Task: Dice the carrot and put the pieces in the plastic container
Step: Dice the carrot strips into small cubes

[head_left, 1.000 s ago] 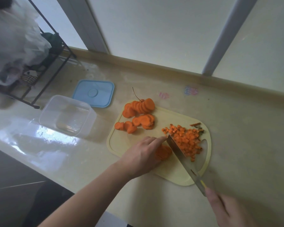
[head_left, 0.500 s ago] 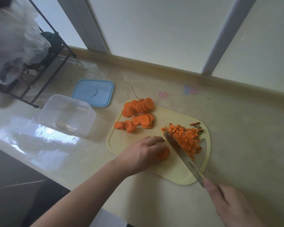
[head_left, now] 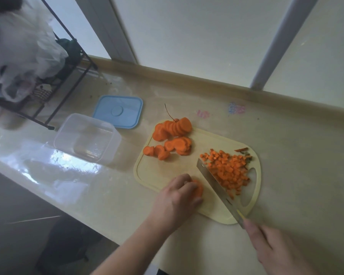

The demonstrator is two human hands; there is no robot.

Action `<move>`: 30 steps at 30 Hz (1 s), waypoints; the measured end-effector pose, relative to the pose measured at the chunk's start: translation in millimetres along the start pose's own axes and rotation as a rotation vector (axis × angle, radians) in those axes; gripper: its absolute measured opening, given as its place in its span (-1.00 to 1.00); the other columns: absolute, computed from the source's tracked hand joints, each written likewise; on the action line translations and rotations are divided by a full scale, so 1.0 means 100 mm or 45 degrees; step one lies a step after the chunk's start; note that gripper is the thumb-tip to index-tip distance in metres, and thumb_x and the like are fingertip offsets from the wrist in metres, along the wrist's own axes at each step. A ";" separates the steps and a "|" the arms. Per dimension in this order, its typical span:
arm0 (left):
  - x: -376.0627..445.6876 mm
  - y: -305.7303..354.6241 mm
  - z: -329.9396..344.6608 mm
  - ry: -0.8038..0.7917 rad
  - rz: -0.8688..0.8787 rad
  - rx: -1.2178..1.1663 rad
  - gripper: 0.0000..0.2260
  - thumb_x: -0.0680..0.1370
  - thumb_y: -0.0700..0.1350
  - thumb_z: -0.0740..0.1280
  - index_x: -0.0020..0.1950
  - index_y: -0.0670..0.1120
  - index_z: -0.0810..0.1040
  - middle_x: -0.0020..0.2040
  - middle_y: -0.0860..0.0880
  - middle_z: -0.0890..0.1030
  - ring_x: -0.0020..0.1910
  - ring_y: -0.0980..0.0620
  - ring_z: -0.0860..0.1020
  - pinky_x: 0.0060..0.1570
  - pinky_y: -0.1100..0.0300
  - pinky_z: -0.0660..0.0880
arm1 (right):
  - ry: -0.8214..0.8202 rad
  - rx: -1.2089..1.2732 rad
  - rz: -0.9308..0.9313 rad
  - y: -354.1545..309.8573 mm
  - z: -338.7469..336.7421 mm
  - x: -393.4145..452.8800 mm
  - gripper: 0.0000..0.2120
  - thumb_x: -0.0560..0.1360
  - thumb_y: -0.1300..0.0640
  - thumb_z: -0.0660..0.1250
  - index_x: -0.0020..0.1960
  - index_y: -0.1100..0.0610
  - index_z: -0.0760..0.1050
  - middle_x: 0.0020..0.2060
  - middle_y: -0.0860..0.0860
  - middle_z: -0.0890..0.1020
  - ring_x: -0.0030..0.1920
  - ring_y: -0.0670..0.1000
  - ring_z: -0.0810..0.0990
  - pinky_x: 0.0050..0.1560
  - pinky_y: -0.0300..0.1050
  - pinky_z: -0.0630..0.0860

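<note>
A pale yellow cutting board (head_left: 179, 167) lies on the counter. Stacks of carrot slices (head_left: 173, 135) sit at its far left corner, and a heap of diced carrot (head_left: 228, 169) lies on its right side. My left hand (head_left: 177, 197) curls over a small stack of carrot slices (head_left: 198, 190) near the board's front edge. My right hand (head_left: 274, 247) grips the handle of a knife (head_left: 216, 187), whose blade stands between that stack and the diced heap. The clear plastic container (head_left: 85, 137) stands open and holds nothing, left of the board.
A blue lid (head_left: 118, 112) lies behind the container. A black wire rack (head_left: 54, 82) with white plastic bags stands at the far left. A raised ledge and window frames run along the counter's back. The counter's front edge drops off at the lower left.
My left hand has slid back toward the board's front edge with the carrot stack, fingers now curled. The knife has moved slightly with it.
</note>
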State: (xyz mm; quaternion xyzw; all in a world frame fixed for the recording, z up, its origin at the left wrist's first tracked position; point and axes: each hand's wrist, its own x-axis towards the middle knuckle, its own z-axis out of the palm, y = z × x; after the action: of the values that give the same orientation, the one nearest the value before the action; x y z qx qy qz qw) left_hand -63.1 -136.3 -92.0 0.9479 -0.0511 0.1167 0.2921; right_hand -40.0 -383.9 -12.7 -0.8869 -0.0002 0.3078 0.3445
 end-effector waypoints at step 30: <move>0.00 0.04 0.17 0.054 0.271 -0.045 -0.90 0.58 -0.18 0.45 0.04 -0.20 0.69 0.09 -0.11 0.65 0.10 -0.15 0.60 0.11 0.04 0.56 | -0.008 -0.136 -0.127 0.06 0.05 -0.02 -0.20 0.37 -0.49 -0.15 -0.29 0.20 0.46 -0.36 -0.07 0.59 -0.31 -0.15 0.57 -0.25 -0.23 0.44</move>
State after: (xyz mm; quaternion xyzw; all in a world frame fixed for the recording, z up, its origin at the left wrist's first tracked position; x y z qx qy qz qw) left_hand -60.7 -149.2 -103.9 0.9291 -0.1473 0.1662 0.2957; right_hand -45.7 -385.9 -18.2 -0.9018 -0.0618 0.2927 0.3117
